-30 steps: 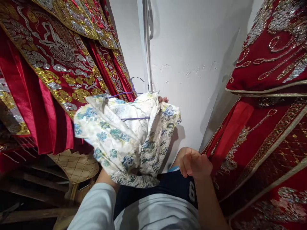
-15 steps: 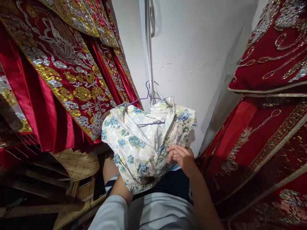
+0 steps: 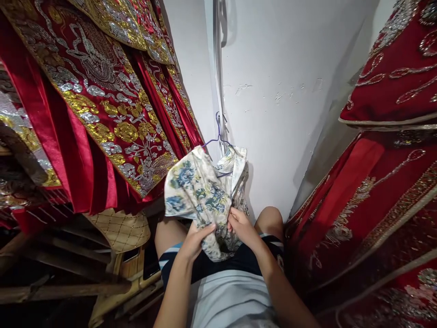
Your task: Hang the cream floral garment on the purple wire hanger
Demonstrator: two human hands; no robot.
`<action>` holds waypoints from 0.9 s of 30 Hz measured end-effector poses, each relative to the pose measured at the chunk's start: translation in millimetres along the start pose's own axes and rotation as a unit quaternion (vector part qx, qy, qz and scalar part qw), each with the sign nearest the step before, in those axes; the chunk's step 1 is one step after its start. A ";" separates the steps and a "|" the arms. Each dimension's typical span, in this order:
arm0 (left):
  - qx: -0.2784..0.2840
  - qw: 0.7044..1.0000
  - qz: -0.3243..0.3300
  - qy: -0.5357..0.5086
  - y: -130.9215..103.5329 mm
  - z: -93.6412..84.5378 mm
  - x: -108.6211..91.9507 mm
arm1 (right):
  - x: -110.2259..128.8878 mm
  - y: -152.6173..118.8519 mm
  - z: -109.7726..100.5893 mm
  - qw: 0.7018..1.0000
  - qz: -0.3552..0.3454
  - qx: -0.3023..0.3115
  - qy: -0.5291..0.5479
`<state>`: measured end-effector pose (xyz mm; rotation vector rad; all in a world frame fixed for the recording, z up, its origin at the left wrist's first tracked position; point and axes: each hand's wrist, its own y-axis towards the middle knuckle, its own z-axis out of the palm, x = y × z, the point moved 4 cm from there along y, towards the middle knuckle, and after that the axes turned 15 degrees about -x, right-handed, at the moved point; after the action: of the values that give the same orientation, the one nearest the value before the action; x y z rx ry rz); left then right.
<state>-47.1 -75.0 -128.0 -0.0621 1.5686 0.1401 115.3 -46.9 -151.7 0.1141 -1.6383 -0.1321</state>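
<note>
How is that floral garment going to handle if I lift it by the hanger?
The floral garment will probably hang floppy, since its cloth folds and bunches around both hands. It looks fairly light, being thin-seeming fabric on a slender purple hanger.

I count two grips of mine, one left grip (image 3: 197,240) and one right grip (image 3: 241,227), on one floral shirt (image 3: 213,193). There is one hanger (image 3: 219,132), one quilted pad (image 3: 121,231), one pair of shorts (image 3: 218,269) and one pale top (image 3: 232,298) on me. I see two of my knees. Red garments hang at both sides, more than one in all; their overlap hides the exact number from me.
</note>
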 end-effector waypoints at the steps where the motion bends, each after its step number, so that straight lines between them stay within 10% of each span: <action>1: -0.044 0.998 -0.009 -0.042 0.5 0.8 0.4 | 1.8 0.3 -0.6 1.000 -0.002 -0.009 0.010; 6: -0.280 0.954 0.034 -0.099 22.0 -23.7 17.5 | 5.9 -1.4 -18.5 0.996 0.022 -0.075 0.036; 11: -0.441 0.859 0.259 0.008 9.8 -33.7 29.3 | 9.9 -8.1 -16.4 0.998 0.029 -0.054 0.024; 14: -0.344 0.858 0.369 0.094 -8.1 -3.9 26.5 | 13.2 -12.5 -2.1 0.999 0.019 -0.031 0.027; 18: -0.157 0.929 0.313 0.118 -7.7 33.4 30.5 | 15.8 -12.4 10.7 0.999 0.015 -0.010 0.032; 27: -0.055 0.932 0.304 0.191 15.1 42.5 30.0 | 104.4 67.4 -10.9 0.984 -0.028 -0.095 0.148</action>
<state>-7.0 -53.1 -157.2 0.3320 1.9273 0.7408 119.1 3.4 -37.6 0.0308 -1.3181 -0.3005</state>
